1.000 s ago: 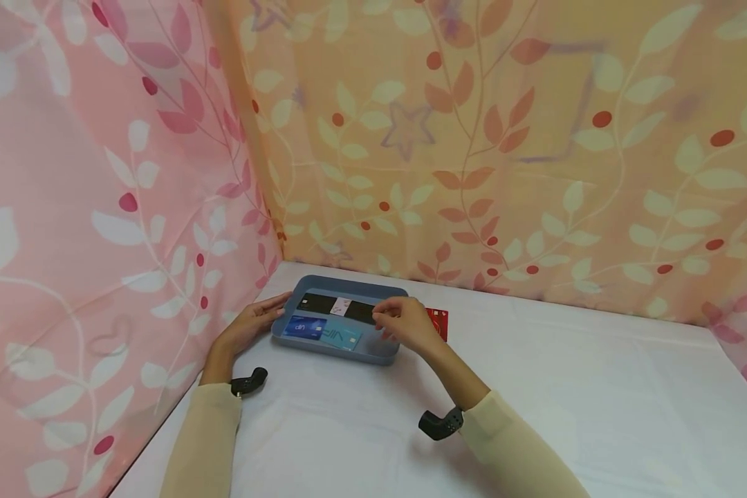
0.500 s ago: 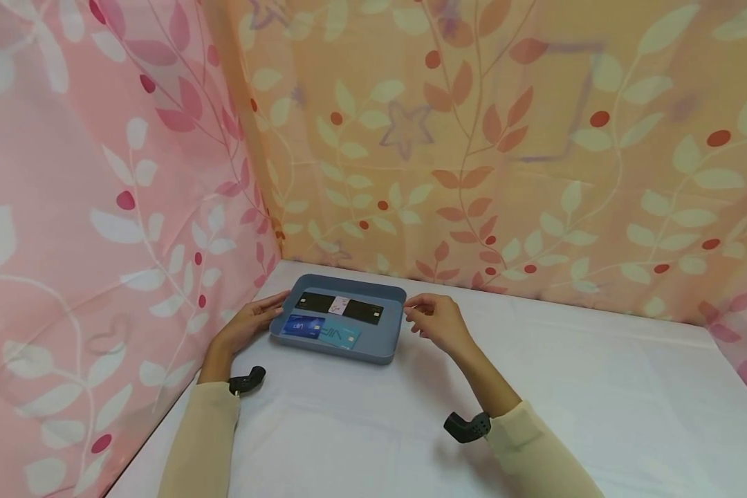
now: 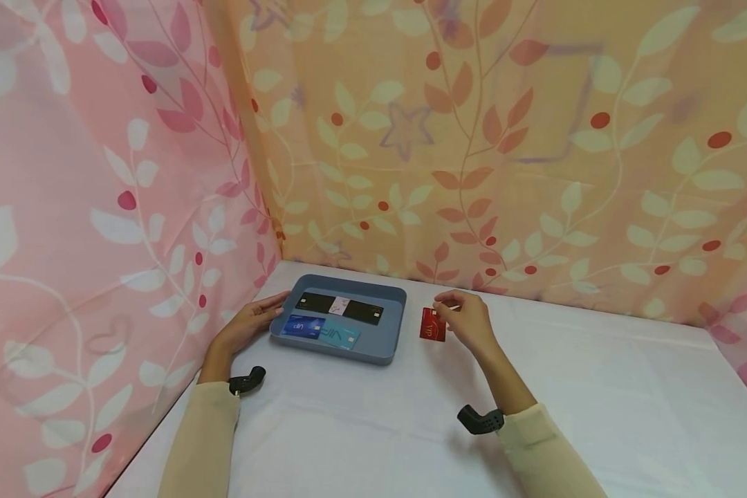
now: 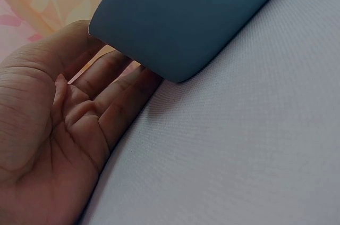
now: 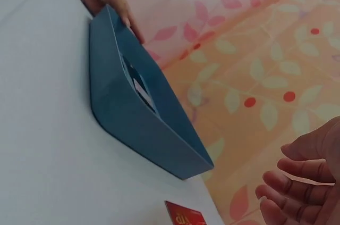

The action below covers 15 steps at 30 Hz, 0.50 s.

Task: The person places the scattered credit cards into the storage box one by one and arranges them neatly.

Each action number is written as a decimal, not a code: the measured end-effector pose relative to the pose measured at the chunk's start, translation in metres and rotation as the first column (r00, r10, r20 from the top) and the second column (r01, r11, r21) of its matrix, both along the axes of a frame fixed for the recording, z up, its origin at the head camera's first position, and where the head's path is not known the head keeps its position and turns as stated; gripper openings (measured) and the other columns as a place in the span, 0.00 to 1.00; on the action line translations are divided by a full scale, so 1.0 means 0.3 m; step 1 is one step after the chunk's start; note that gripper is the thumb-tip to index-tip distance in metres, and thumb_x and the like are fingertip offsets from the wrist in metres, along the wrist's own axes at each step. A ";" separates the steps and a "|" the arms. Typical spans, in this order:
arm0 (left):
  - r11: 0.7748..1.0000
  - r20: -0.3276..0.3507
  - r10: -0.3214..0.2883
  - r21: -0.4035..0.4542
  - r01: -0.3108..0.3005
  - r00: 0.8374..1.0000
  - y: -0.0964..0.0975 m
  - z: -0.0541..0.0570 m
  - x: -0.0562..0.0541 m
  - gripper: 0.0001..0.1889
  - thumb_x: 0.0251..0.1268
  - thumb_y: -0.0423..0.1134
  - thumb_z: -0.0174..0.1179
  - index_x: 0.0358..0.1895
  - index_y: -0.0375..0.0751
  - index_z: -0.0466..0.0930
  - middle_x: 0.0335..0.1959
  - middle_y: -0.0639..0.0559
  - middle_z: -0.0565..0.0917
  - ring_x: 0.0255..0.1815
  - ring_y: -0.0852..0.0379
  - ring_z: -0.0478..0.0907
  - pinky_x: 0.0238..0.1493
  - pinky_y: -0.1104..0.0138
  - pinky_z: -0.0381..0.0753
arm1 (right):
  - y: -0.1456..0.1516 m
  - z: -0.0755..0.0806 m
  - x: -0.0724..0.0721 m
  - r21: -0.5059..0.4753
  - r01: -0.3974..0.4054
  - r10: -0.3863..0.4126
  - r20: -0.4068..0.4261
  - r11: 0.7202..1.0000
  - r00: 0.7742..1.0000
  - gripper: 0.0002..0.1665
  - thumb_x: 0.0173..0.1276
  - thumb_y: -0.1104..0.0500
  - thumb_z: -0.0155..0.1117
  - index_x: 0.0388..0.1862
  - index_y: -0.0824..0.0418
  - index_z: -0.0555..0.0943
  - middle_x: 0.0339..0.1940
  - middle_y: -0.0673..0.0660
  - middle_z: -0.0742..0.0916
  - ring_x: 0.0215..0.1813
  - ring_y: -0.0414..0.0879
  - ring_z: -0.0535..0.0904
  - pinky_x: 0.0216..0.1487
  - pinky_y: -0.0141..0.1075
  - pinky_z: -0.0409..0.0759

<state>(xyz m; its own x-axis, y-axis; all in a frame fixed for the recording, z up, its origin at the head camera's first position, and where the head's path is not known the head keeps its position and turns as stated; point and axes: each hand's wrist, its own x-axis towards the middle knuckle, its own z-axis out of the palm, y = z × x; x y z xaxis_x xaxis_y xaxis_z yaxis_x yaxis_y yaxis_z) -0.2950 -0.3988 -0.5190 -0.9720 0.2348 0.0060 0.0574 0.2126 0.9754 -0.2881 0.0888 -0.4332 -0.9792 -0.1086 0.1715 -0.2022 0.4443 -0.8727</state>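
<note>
A blue-grey tray (image 3: 348, 356) lies on the white cloth. Inside are two black cards (image 3: 316, 302), a small pale patterned card (image 3: 339, 306) between them, a dark blue card (image 3: 304, 326) and a light blue card (image 3: 339, 334). My left hand (image 3: 249, 328) rests its extended fingers against the tray's left end; the left wrist view shows its thumb and fingers (image 4: 109, 84) at the tray's corner. To the right of the tray a red card (image 3: 433, 325) lies on the cloth. My right hand (image 3: 467, 319) hovers by that card, fingers loosely bent, holding nothing.
White cloth (image 3: 348, 429) covers the table. A pink patterned curtain (image 3: 131, 207) stands close along the left, an orange one (image 3: 473, 138) along the back. A black wrist camera (image 3: 247, 380) sits on my left wrist, another camera (image 3: 481, 420) on the right.
My right hand has moved right, from over the tray's right end to beside the red card. The right black card's end is now uncovered. The left hand has stayed at the tray.
</note>
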 end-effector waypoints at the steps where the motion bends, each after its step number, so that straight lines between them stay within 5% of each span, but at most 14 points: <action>1: 1.000 -0.002 -0.003 -0.004 0.003 1.000 0.000 -0.001 -0.001 0.28 0.80 0.41 0.54 0.79 0.48 0.63 0.80 0.49 0.61 0.81 0.46 0.53 0.68 0.69 0.67 | 0.004 -0.005 -0.002 0.005 0.009 -0.009 0.001 1.000 1.000 0.13 0.72 0.58 0.65 0.50 0.64 0.86 0.40 0.61 0.88 0.39 0.57 0.86 0.33 0.34 0.84; 15: 0.999 -0.011 0.008 -0.044 -0.009 1.000 -0.001 0.002 0.001 0.29 0.80 0.42 0.54 0.79 0.49 0.62 0.80 0.49 0.61 0.81 0.45 0.54 0.71 0.61 0.64 | 0.018 -0.083 -0.038 0.187 0.082 -0.082 -0.005 0.979 0.997 0.17 0.70 0.56 0.67 0.50 0.68 0.87 0.42 0.62 0.89 0.44 0.56 0.82 0.39 0.40 0.80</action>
<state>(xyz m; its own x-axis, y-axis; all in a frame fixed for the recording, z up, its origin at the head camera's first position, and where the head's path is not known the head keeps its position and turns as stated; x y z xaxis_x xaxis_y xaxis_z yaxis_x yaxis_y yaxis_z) -0.2947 -0.3990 -0.5183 -0.9740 0.2267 0.0065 0.0660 0.2561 0.9644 -0.2995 0.0941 -0.4580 -0.9865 -0.0579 0.1534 -0.1564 0.6144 -0.7733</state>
